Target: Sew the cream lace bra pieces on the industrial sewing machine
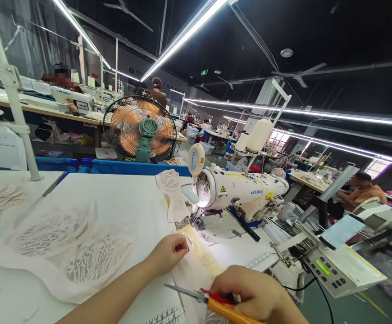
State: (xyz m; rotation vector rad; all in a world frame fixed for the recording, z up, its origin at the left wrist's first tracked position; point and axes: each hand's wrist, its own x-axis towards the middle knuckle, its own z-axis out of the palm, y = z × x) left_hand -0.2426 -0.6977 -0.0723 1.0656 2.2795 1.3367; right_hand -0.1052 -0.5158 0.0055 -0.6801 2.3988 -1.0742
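Note:
My left hand (168,253) is closed on the pale lace fabric (199,252) that runs under the needle of the white JUKI sewing machine (239,191). My right hand (253,292), near the bottom edge, grips a pair of thread snips (212,300) with an orange and red handle, its metal tip pointing left towards the fabric. The machine's lamp lights the fabric at the presser foot (191,220).
A stack of pale lace pieces (70,247) lies on the white table at left. A control panel (331,270) sits at right. An orange fan (139,129) stands behind the table. Thread cones (258,135) rise behind the machine. Other people work at tables beyond.

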